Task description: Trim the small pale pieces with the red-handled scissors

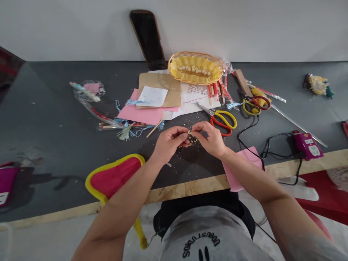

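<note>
Above the dark table (54,141), my left hand (170,142) and my right hand (208,138) meet fingertip to fingertip. Both pinch one tiny pale wooden piece (189,133) between them. Several small wood-coloured bits (193,140) and crumbs lie on the tabletop just under and around the fingers. Beyond my right hand are scissors (221,119) with red and yellow handles. A thin wooden stick (155,127) rests beside my left hand. Farther back, a yellow woven basket (195,77) holds a row of small pale pieces.
A phone (148,40) leans on the wall. Pink paper (144,114), blue tassels and red-wrapped sticks lie behind the hands. A red-and-yellow fan-shaped item (115,177) sits at the left front edge. A purple device (307,145) with black cables is at right.
</note>
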